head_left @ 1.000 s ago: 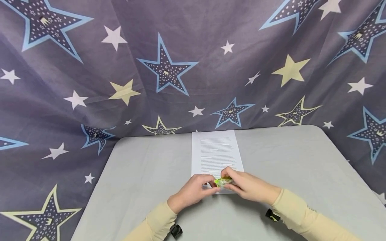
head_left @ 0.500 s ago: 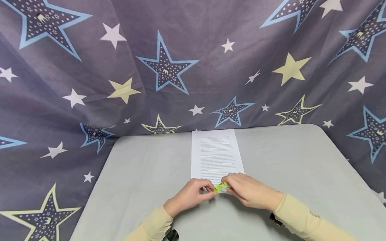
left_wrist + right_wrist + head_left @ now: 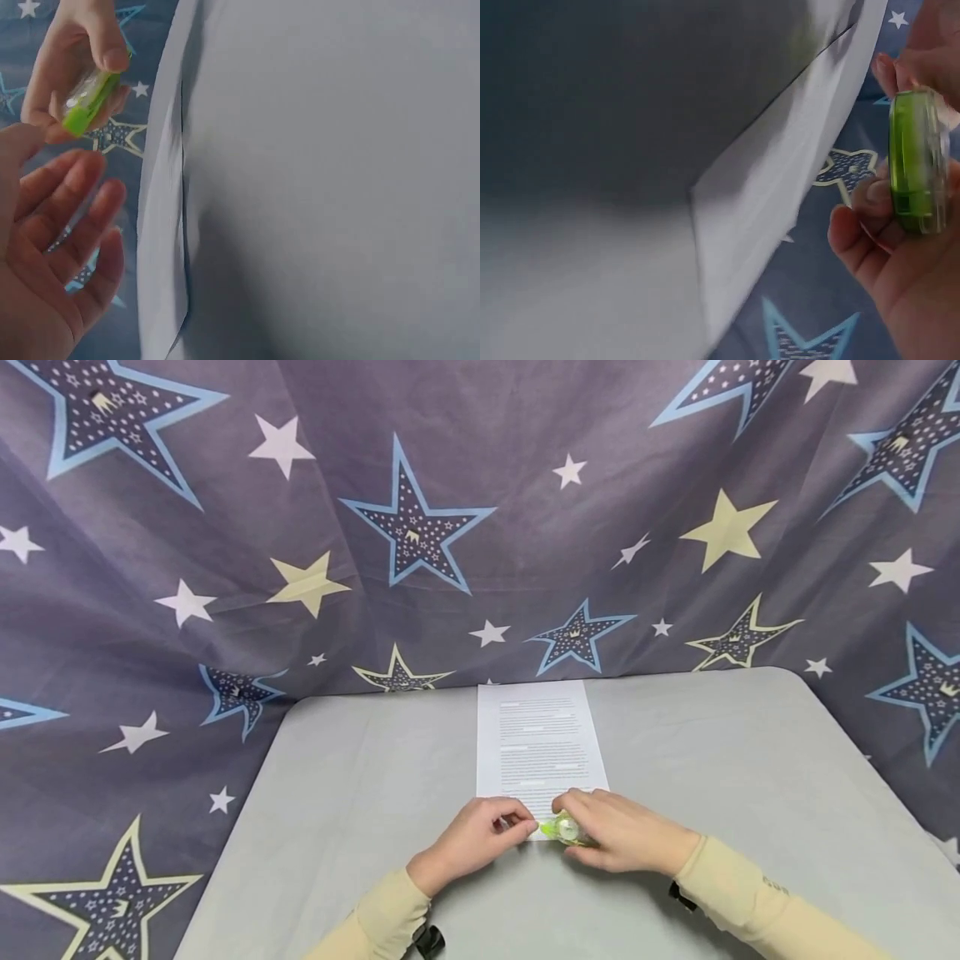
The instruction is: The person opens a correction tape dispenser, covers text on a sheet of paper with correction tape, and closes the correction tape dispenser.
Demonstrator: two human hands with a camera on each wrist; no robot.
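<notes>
My right hand [image 3: 626, 831] holds a green, see-through correction tape [image 3: 567, 829], its round reel showing in the head view. The green end of the correction tape [image 3: 90, 101] points toward my left hand [image 3: 480, 839]. A small gap parts that end from the left fingertips. In the left wrist view the left hand [image 3: 56, 240] has loosely bent fingers, and I see nothing held in it. From the right wrist view, the correction tape [image 3: 919, 161] stands edge-on between the right fingers and thumb. Both hands are over the near end of a printed sheet [image 3: 543, 739].
The sheet lies on a grey-covered table [image 3: 375, 768], with white strips over parts of its text. Behind the table hangs a dark curtain [image 3: 450, 410] with stars. A black wrist strap [image 3: 429, 941] shows below the left sleeve.
The left fingertips touched the green end of the correction tape earlier and are now apart from it. The right hand has turned the tape so its reel shows. Both hands have come slightly nearer the body.
</notes>
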